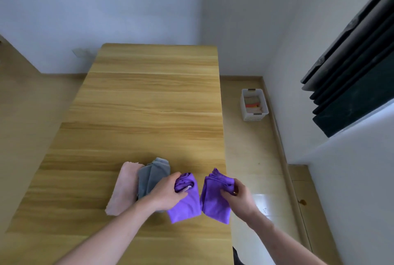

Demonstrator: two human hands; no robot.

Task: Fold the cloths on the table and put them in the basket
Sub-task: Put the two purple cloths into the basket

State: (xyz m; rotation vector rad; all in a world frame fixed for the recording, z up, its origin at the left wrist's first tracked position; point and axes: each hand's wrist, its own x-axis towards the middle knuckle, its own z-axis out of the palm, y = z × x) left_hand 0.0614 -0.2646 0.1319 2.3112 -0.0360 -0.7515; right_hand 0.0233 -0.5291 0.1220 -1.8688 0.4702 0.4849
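Note:
Several folded cloths lie side by side near the front of the wooden table point(149, 98): a pink cloth point(122, 190) at the left, a grey cloth point(151, 175) beside it, then two purple cloths. My left hand point(168, 192) grips the left purple cloth point(187, 203), thumb and fingers curled round its upper part. My right hand point(238, 196) pinches the right purple cloth point(213, 198) at its right edge, by the table's right side. The white basket point(253, 116) stands on the floor to the right of the table, with folded cloths inside.
The far part of the table lies bare up to a grey wall. A dark folded panel point(351, 77) leans against the right wall above the basket. Wooden floor runs between the table's right edge and that wall.

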